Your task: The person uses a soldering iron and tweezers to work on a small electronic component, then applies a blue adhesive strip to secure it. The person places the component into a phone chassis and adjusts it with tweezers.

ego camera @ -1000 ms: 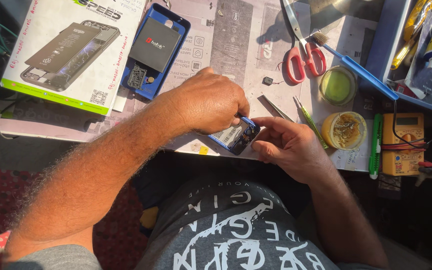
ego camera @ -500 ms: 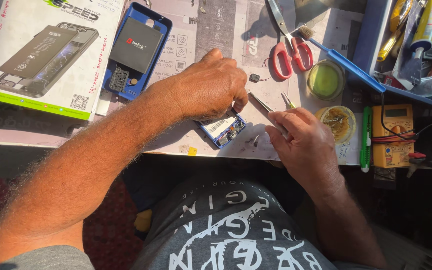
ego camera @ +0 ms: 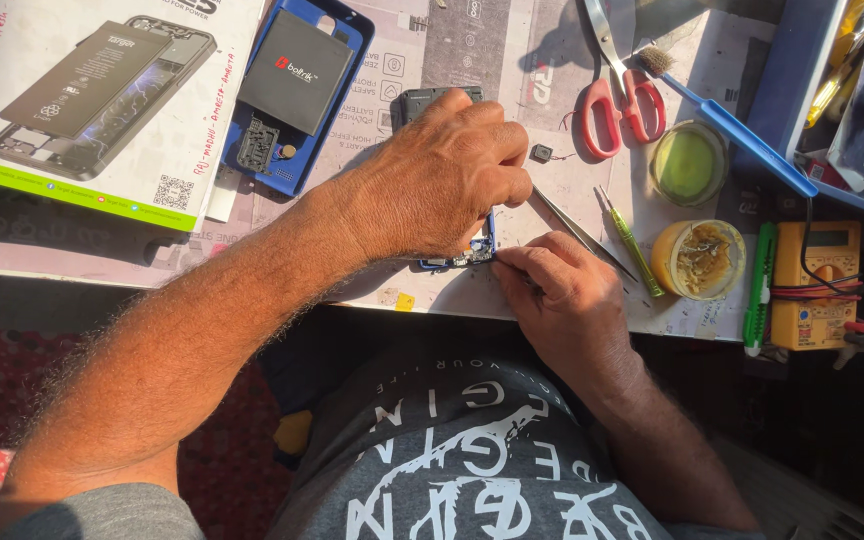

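Left hand (ego camera: 442, 175) is clamped flat over an opened phone (ego camera: 457, 255), fingers curled down around it so only the dark top edge and the blue bottom corner with its exposed board stick out. The phone sits on the printed work mat (ego camera: 512, 60), right at the near edge of the bench. Right hand (ego camera: 562, 295) is pinched tight at that bottom corner, thumb and forefinger together touching the board; can't tell if there's anything tiny between them.

Just beside the right hand there's a pair of tweezers (ego camera: 577, 232) and a thin green screwdriver (ego camera: 630, 240) lying loose on the mat, and a small black part (ego camera: 542, 153) near the left knuckles. Further out: red-handled scissors (ego camera: 620, 105), a blue-handled brush (ego camera: 727, 125), 2 round tins (ego camera: 697, 258), a green marker (ego camera: 757, 290) and a yellow multimeter (ego camera: 814, 285). On the other side, a blue phone back with a black battery (ego camera: 297, 95) in it, next to a white battery box (ego camera: 82, 100).
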